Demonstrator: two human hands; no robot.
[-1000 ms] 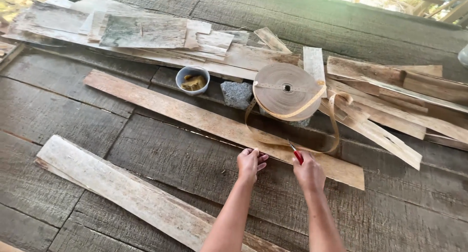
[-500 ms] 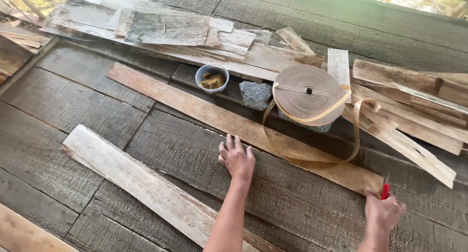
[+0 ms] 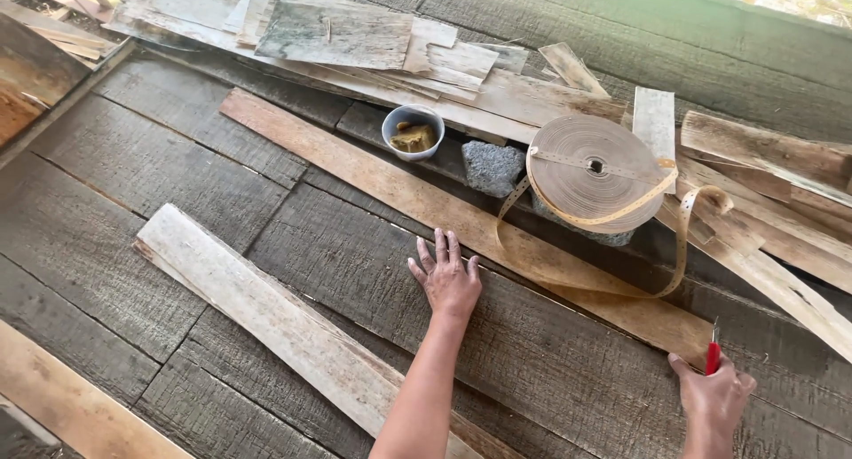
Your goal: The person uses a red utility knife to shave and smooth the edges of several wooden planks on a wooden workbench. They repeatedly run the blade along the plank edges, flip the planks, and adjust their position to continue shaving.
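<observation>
My left hand (image 3: 446,279) lies flat with fingers spread on the dark floor planks, touching the near edge of a long brown plank (image 3: 382,179). My right hand (image 3: 713,397) is closed around a small red-handled tool (image 3: 713,352), its thin tip pointing up at the plank's right end. A big roll of tan strip (image 3: 596,172) sits behind the plank, with a loose loop of strip (image 3: 682,237) trailing over it.
A pale weathered plank (image 3: 266,312) lies diagonally on the floor at my left. A small bowl (image 3: 413,132) with a brown lump and a grey stone (image 3: 493,167) sit near the roll. Scrap wood pieces (image 3: 355,33) pile up along the back, more at right (image 3: 763,148).
My hands, together a second ago, have parted: the right hand with the red tool slid right to the plank's end, and the left stays flat by its edge. The camera view shifted.
</observation>
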